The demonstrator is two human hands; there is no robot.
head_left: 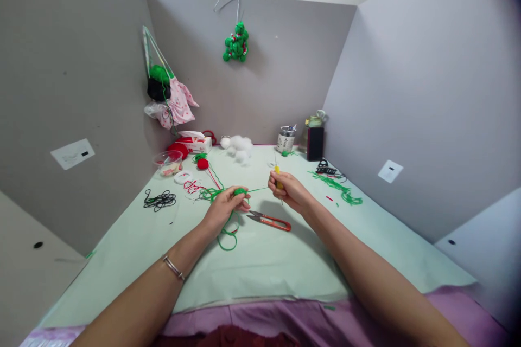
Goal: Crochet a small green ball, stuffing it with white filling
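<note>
A small green knitted piece (240, 192) is pinched in my left hand (228, 205). Closed around the yellow handle of a thin hook (279, 178), my right hand (290, 190) is a short way to the right. One green strand (258, 190) stretches between the two hands. Loops of green yarn (228, 244) hang and lie below my left hand. Just beneath and between the hands, orange-handled thread snips (271, 222) lie on the pale green table cover (260, 271).
Black cord (159, 200), a clear tub (169, 164) and a red ball (202, 164) lie left. A tissue box (195, 143), white stuffing (241, 147), and a pen tin (286, 140) stand behind. Green yarn strands (342, 190) lie right.
</note>
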